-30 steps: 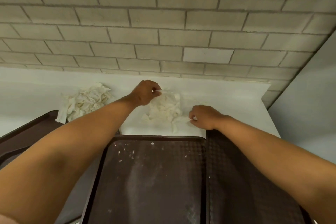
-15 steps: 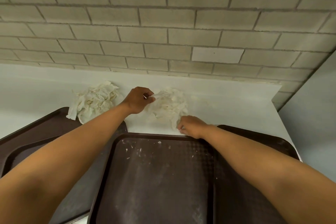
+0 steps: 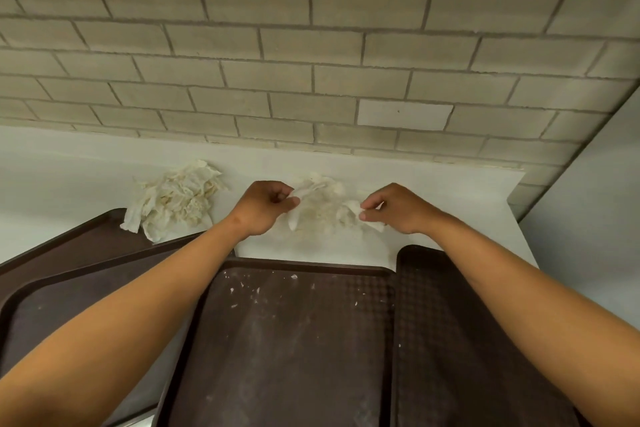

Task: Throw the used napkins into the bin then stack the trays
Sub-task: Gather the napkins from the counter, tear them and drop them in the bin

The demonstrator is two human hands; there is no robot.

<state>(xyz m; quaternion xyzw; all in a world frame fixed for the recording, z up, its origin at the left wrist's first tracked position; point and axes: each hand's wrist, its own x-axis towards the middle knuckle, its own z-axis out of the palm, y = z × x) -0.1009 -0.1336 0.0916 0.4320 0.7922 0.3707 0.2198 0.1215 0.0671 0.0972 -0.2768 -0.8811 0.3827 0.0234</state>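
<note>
Brick wall [image 3: 311, 55] fills the upper field, meeting a white worktop [image 3: 433, 191] below. Three brown trays lie on the worktop at the near edge: centre tray [image 3: 294, 340], speckled with pale crumbs and smears; left tray [image 3: 69, 288], partly under the left forearm; right tray [image 3: 443, 340], textured, its left side overlapped by the centre tray.

Two napkin heaps sit on the worktop beyond the trays. Left napkin heap [image 3: 176, 199]: crumpled, off-white, its near corner overhanging the left tray's far rim, no hand touching it. Centre napkin heap [image 3: 322, 208]: crumpled, lying between both hands, just beyond the centre tray's far rim.

Left hand [image 3: 263, 206]: grip narrow, fingers curled, thumb and fingertips pinching the heap's left edge. Right hand [image 3: 398, 208]: grip narrow, fingertips pinching a fold at the heap's right edge. The heap thus spans from one grip to the other; whether it is raised off the worktop cannot be told.
</note>
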